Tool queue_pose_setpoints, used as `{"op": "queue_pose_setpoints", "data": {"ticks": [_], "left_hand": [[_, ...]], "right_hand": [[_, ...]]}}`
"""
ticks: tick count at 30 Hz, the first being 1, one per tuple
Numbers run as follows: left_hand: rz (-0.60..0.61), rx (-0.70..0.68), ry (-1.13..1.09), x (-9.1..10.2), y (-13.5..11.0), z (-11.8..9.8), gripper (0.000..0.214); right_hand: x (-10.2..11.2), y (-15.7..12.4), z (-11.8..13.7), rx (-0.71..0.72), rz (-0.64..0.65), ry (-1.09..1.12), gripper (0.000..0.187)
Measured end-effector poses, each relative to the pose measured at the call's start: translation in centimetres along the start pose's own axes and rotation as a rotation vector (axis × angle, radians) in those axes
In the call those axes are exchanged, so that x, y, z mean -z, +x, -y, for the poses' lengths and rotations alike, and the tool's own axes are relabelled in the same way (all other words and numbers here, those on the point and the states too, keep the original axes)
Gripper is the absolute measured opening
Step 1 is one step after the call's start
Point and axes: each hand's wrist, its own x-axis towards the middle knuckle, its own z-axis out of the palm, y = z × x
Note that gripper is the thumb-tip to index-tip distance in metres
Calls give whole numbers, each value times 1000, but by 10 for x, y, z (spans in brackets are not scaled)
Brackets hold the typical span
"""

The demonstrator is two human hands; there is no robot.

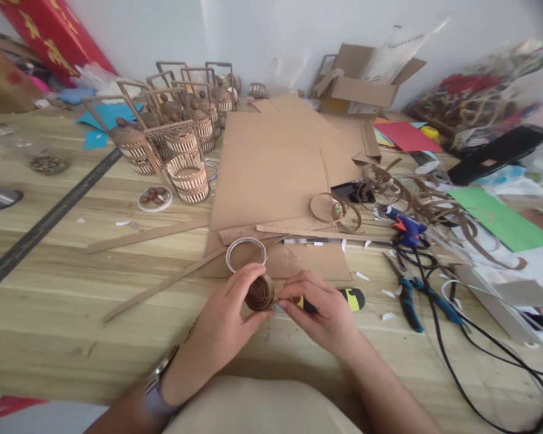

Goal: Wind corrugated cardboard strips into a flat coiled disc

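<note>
The cardboard coil (259,294) is at lower centre of the frame. The left hand (228,316) grips its outer edge, thumb and fingers closed around it. The right hand (319,307) pinches a small piece at the coil's right edge, too small to identify. Open room lies at lower left, over the tabletop (58,343); a yellow-black handle (355,299) bounds the right.

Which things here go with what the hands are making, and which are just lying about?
Belongs:
Round brown ridged cardboard coil, in the left hand, with the right hand at its edge
Probably curled brown cardboard strips
Probably blue-and-orange glue gun

Seemingly just lying about:
Flat red paper sheet
Flat green paper sheet
</note>
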Motion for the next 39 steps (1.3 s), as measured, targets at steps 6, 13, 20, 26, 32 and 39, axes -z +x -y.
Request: {"op": "queue_pose_setpoints", "data": {"ticks": [6,13,20,26,32,39], "left_hand": [[17,-25,13,-2,-1,-1,60],[40,-54,64,-1,-2,-2,59],[94,-46,78,2,-2,-7,57],[63,-48,-132,11,-3,-19,49],[93,-67,-325,25,-4,-37,48],[127,-41,-491,38,-9,-52,47]], "right_hand": [[-6,-3,-1,14,-32,-9,9],[-11,-6,-4,-21,-22,15,14],[-9,-6,-4,-142,29,130,22],[0,-3,-17,-341,-16,281,29],[-11,34,-22,-232,94,-30,14],[-106,100,-3,202,623,-466,14]]}}
